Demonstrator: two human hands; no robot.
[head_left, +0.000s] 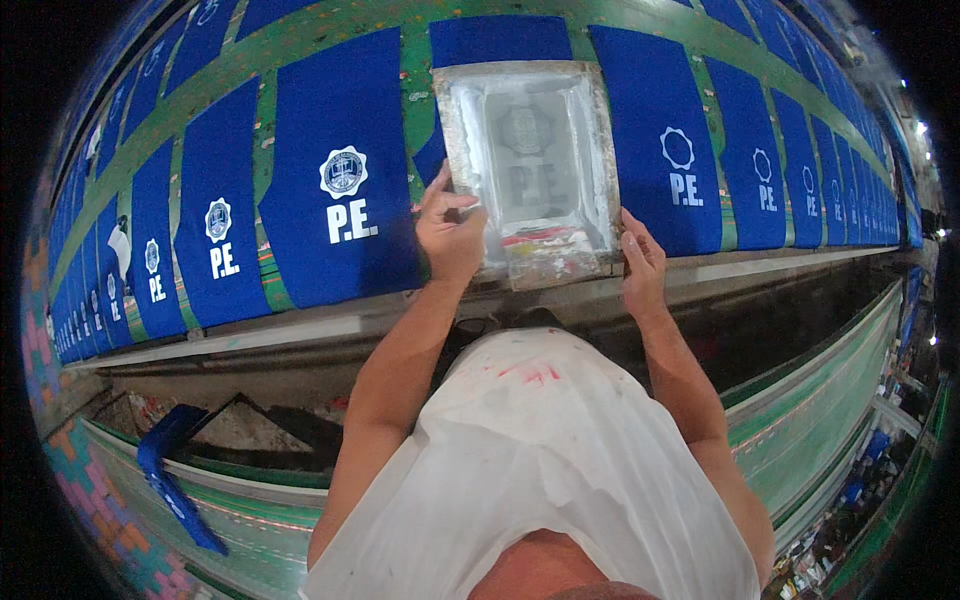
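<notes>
A: Screen-printing frame [527, 160]: rectangular, set flat over a blue fabric panel [500, 40] on the long green print table [330, 35]. Rigid at the rim, taut translucent mesh inside; probably light but awkward, mesh easily damaged, near edge smeared with wet-looking ink.

B: Best held by the side rails, then?

A: Judged so. Neighbouring blue panels [340, 170] soft, flat cloth, printed with a white emblem and letters at left, outline and letters at right.

B: Hands?

A: Left hand [450, 232] curled shut on the frame's left rail near the lower corner. Right hand [642, 265] with fingers nearly straight, pressed against the right rail, not wrapped round it.
</notes>
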